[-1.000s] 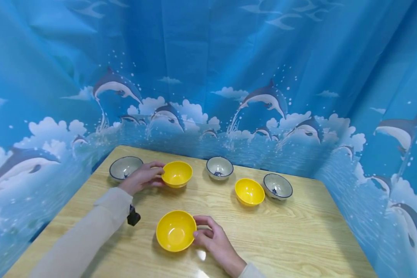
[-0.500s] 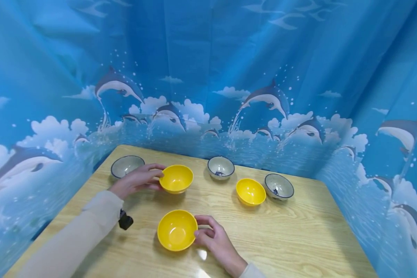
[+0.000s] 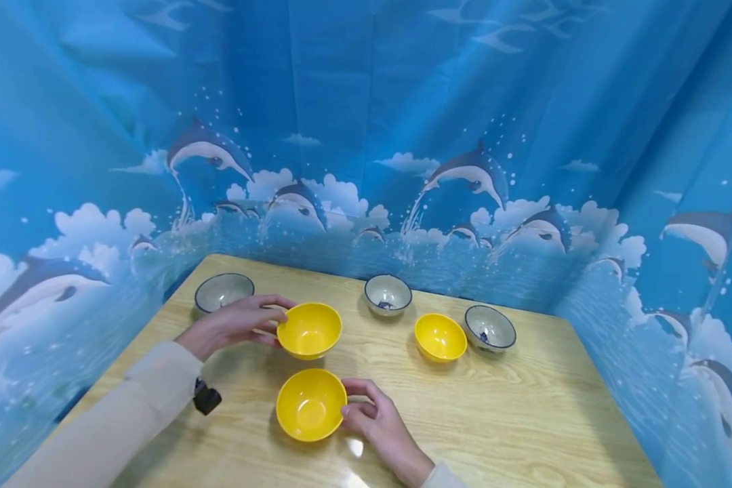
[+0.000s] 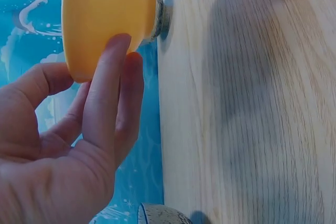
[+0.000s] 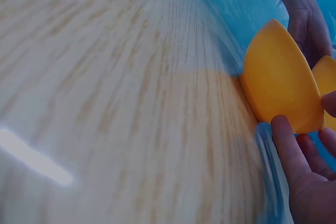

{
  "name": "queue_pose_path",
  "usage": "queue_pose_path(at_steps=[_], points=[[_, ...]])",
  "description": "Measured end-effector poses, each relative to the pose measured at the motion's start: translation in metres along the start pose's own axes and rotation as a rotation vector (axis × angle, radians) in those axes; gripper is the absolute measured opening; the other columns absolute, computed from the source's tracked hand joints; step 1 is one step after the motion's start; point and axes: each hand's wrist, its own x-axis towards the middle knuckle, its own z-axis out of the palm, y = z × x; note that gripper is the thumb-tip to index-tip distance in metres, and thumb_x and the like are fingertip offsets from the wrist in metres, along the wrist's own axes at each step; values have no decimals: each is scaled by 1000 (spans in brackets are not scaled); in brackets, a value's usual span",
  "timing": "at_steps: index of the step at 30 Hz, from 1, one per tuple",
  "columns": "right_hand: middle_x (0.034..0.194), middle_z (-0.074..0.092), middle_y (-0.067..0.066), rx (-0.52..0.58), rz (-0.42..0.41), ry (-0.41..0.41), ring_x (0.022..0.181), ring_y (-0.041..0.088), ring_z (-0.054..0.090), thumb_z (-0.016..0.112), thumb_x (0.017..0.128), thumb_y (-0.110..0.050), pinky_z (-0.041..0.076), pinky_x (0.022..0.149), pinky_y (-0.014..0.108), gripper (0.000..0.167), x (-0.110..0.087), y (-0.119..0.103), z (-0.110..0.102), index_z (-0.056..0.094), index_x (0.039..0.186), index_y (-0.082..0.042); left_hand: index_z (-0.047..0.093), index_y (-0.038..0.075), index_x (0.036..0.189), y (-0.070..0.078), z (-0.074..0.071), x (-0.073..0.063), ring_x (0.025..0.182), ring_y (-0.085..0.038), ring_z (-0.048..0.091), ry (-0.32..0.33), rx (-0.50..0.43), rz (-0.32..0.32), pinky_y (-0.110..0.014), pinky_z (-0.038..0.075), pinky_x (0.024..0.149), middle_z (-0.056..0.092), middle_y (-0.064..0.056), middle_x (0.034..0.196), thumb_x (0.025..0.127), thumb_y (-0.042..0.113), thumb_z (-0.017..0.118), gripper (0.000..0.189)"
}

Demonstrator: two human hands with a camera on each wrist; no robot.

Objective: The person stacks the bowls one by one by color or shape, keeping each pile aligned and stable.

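My left hand point(image 3: 238, 324) pinches the left rim of a yellow bowl point(image 3: 310, 331), thumb at the rim and fingers along its outside. In the left wrist view that bowl point(image 4: 105, 19) is held off the wooden table. Just nearer to me, a second yellow bowl point(image 3: 311, 405) stands upright on the table. My right hand point(image 3: 381, 430) grips its right side, and the right wrist view has the fingers point(image 5: 286, 145) against the outer wall of this bowl point(image 5: 281, 80). The raised bowl is close behind the near one.
Grey bowls with dark blue rims stand along the back: one at the left point(image 3: 222, 291), one in the middle point(image 3: 388, 295), one at the right point(image 3: 490, 328). Another yellow bowl point(image 3: 440, 337) sits beside the right one. A blue dolphin curtain point(image 3: 366, 135) hangs behind the table point(image 3: 524, 407).
My left hand has brought its yellow bowl toward me, nearer to the front yellow bowl. The right hand and its bowl have stayed in place.
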Motion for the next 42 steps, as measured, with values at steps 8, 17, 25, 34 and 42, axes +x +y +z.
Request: queue_pose_path(at_steps=[8, 17, 25, 34, 42], points=[[151, 57, 17, 1, 0, -4, 126, 22, 69, 71, 104, -16, 64, 99, 28, 54, 0, 0, -1, 54, 154, -5, 53, 8, 156, 2, 4, -13, 116, -30, 74, -63, 37, 11, -43, 68, 95, 63, -21, 150, 105, 24, 68, 56], [151, 56, 19, 4, -7, -8, 126, 23, 68, 71, 104, -17, 64, 99, 28, 53, 0, 0, 0, 54, 153, -3, 59, 11, 152, -2, 6, -23, 113, -28, 75, -114, 66, 12, -44, 69, 92, 67, -16, 146, 104, 23, 70, 51], [150, 57, 18, 11, -9, -1, 126, 22, 68, 71, 105, -16, 65, 99, 29, 52, 0, 1, 1, 55, 153, -4, 58, 10, 152, -5, 8, -32, 117, -29, 73, -237, 58, 21, -46, 67, 97, 70, -13, 143, 104, 25, 71, 51], [150, 58, 18, 20, -2, 8, 124, 22, 70, 71, 103, -13, 65, 98, 29, 52, 1, 0, 1, 55, 152, -3, 61, 11, 151, -12, 14, -37, 114, -28, 73, -309, 51, 43, -45, 68, 94, 70, -12, 139, 103, 23, 72, 50], [150, 58, 19, 21, -11, 3, 122, 21, 70, 72, 104, -14, 65, 99, 30, 53, 1, 1, 1, 54, 152, -1, 61, 11, 150, -16, 20, -39, 114, -28, 72, -291, 54, 23, -46, 68, 93, 69, -13, 139, 102, 21, 72, 50]])
